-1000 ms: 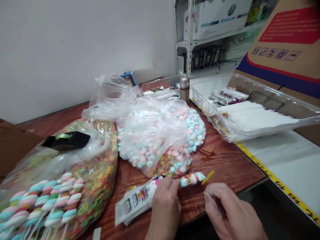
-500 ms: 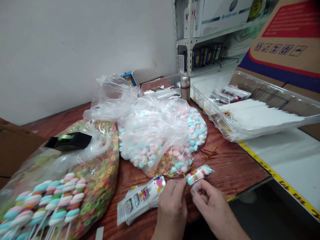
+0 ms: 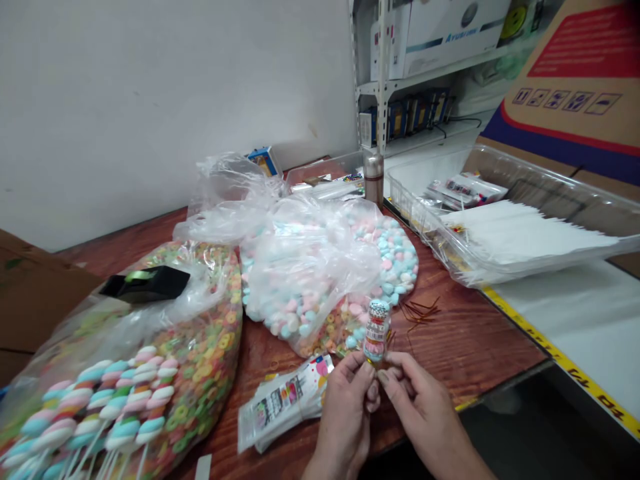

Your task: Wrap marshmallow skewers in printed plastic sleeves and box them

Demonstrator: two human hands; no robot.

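A marshmallow skewer in a clear printed bag stands upright between my hands, its pastel pieces showing through the film. My left hand is closed around the lower end, thumb and forefinger pinching the bag's neck. A bit of gold twist tie shows at that neck. From the other side my right hand pinches at the neck with thumb and forefinger; the tie's end there is mostly hidden. Left of my hands lies a banded stack of printed bags. Loose twist ties lie beyond my right hand.
Several unwrapped marshmallow skewers rest on a big bag of cereal rings, with a black tape dispenser on top. A bag of small marshmallows lies mid-table. At right stands a clear tray holding white sticks.
The bagged skewer has swung from lying tilted to the right to standing upright, its printed side now showing. Both hands stay pinched at its lower end, fingers shifted. The view moved slightly.
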